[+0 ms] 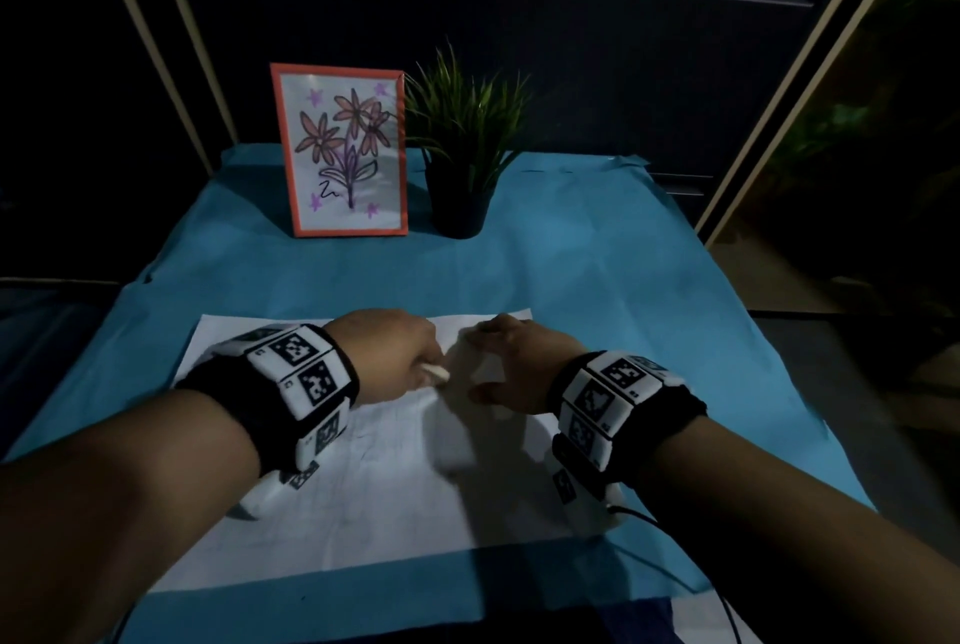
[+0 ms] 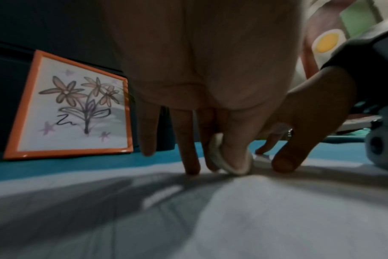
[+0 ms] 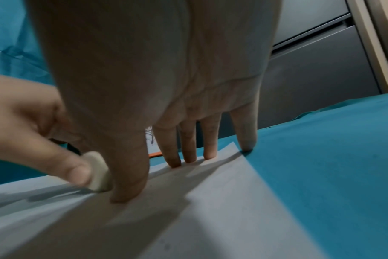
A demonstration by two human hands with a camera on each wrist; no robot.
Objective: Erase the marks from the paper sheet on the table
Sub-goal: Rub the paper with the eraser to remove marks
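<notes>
While the erasing is under way, findings run from the near edge of the paper sheet outward.

Paper sheet [image 1: 363,513]: white, flat on the blue table cover [image 1: 597,279], nearest the viewer. Faint pencil lines show across its middle; too dim to judge how much is left to remove.

Left hand [image 1: 389,357]: over the far half of the sheet, thumb and fingers pinching a small white eraser [image 2: 224,157]. In the left wrist view the eraser's lower edge meets the sheet.

Right hand [image 1: 519,373]: just right of the eraser, holding nothing, fingers straight and spread. Its fingertips [image 3: 188,156] press along the sheet's far edge and the thumb presses down beside the eraser; the little finger lands at the far right corner, on or just off the paper.

Risk, creasing: judged likely if the eraser is pushed toward the unpinned near half, since only the far edge is held; the sheet could buckle or tear.

Risk, sliding: the cover looks smooth, so easing the right hand's pressure could let the sheet travel with the stroke.

Risk, collision: eraser and right thumb are almost touching; a stroke toward the thumb would be cut short.

Framed flower drawing [image 1: 343,149]: upright, well beyond the sheet's far edge, orange border.

Potted plant [image 1: 462,149]: just right of the frame, equally far from the sheet.
</notes>
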